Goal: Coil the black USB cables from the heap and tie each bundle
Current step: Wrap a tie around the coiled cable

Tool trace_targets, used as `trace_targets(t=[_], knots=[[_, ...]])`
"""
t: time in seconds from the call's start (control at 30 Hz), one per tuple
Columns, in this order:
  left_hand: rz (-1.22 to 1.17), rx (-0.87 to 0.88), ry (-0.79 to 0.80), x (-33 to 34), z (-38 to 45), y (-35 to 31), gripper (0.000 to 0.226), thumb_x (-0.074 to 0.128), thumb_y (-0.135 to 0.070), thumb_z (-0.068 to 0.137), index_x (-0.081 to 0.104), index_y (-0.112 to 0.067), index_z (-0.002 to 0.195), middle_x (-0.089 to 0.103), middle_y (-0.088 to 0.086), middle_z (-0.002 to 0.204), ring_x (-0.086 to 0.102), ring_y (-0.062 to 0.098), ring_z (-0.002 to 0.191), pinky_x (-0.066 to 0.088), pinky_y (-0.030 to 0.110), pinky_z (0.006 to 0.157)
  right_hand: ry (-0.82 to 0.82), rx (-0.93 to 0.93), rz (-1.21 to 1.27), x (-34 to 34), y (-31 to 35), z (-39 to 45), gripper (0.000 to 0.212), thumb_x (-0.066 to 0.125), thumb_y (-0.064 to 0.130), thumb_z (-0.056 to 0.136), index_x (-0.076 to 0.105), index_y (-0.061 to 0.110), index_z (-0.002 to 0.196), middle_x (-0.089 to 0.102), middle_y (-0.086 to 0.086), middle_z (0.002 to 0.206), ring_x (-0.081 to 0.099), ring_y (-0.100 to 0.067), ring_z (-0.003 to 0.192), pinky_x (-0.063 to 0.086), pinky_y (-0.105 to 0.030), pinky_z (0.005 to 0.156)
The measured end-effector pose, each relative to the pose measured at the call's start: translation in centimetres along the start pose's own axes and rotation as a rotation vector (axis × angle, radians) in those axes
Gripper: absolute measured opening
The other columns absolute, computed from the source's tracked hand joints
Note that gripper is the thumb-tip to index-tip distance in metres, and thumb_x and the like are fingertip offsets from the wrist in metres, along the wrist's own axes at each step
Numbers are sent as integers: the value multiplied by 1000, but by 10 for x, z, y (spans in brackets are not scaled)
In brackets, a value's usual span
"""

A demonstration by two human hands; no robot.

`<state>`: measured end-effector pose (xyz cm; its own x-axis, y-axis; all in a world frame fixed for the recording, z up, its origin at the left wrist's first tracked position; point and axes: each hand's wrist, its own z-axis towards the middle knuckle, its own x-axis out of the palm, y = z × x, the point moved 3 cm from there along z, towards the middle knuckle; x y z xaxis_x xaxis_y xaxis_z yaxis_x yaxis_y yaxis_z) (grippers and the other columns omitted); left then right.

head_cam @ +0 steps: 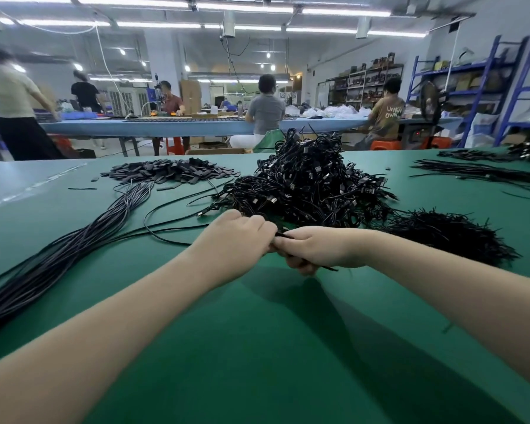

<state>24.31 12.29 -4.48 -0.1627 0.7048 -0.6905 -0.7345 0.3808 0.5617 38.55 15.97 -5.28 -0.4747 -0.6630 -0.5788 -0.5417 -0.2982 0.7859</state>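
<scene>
Both hands meet, left hand (239, 237) and right hand (315, 249) pinching one black cable (326, 267); the tied-bundle heap (312, 185) lies just beyond.

Bright overhead tube light (153, 24), soft arm shadows, wide-angle warping, blurred background.

The green surface (257, 347) near the person lay open; the cable heap (306, 185) blocked the way behind.
</scene>
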Motion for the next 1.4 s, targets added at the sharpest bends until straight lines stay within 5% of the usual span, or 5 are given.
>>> trace_targets(t=[0.23, 0.5, 0.9, 1.13, 1.4], knots=[[72, -67, 198, 7, 17, -30, 19, 34, -25, 100, 51, -16, 99, 64, 4, 98, 65, 24, 87, 27, 31, 66, -386, -155, -1387, -18, -1, -26, 32, 29, 51, 100, 46, 25, 99, 62, 8, 99, 62, -18, 89, 40, -35, 80], [-550, -649, 79, 46, -29, -4, 32, 28, -39, 102, 31, -18, 79, 55, -1, 74, 59, 32, 71, 34, 35, 59, -675, 757, -1145, -152, -69, -125, 49, 54, 66, 83, 60, 17, 86, 55, 4, 77, 58, -20, 74, 44, -27, 60], [-1043, -811, 93, 50, -34, 5, 43, 33, -37, 102, 42, -1, 81, 47, 5, 69, 43, 22, 64, 44, 44, 72, -766, 799, -1021, -154, -74, -129, 22, 68, 41, 82, 71, 20, 84, 65, 2, 80, 62, -20, 71, 48, -26, 54], [-1095, -810, 146, 54, -33, 5, 45, 31, -41, 102, 44, 0, 91, 50, 9, 78, 42, 21, 66, 42, 44, 71, -977, 415, -1593, -110, -5, -106, 27, 47, 30, 91, 56, 18, 68, 53, 4, 62, 50, -16, 54, 24, -19, 49], [-873, -709, 187, 48, -31, -4, 36, 34, -41, 102, 26, -19, 75, 46, 2, 71, 48, 34, 70, 32, 40, 62, -749, -304, -1116, 0, 46, -38, 21, 52, 35, 91, 69, 22, 90, 65, 5, 88, 58, -21, 86, 44, -35, 77]])
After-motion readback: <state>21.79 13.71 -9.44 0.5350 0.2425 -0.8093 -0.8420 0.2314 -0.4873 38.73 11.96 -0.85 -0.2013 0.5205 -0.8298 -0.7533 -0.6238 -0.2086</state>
